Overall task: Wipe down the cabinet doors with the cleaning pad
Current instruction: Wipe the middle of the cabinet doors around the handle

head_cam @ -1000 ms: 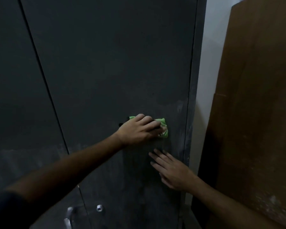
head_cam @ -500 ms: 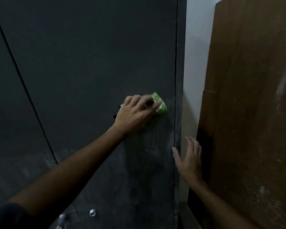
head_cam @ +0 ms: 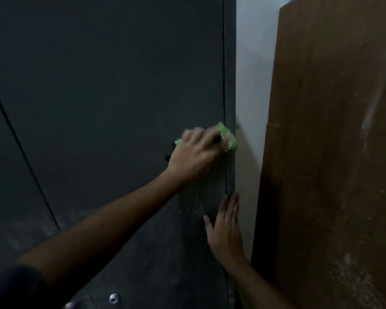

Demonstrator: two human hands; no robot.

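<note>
A dark grey cabinet door fills the left and middle of the view. My left hand presses a green cleaning pad against the door at its right edge, fingers curled over the pad. My right hand lies flat and open on the door's right edge below the pad, fingers pointing up. A second dark door shows at the far left, past a thin seam.
A tall brown wooden board stands close on the right. A strip of white wall shows between it and the cabinet. Two small metal fittings sit low on the door. Dusty smears mark the lower door.
My left hand has slid the pad up and right to the door's right edge. My right hand left the door face, hung by the edge, and now rests flat there.
</note>
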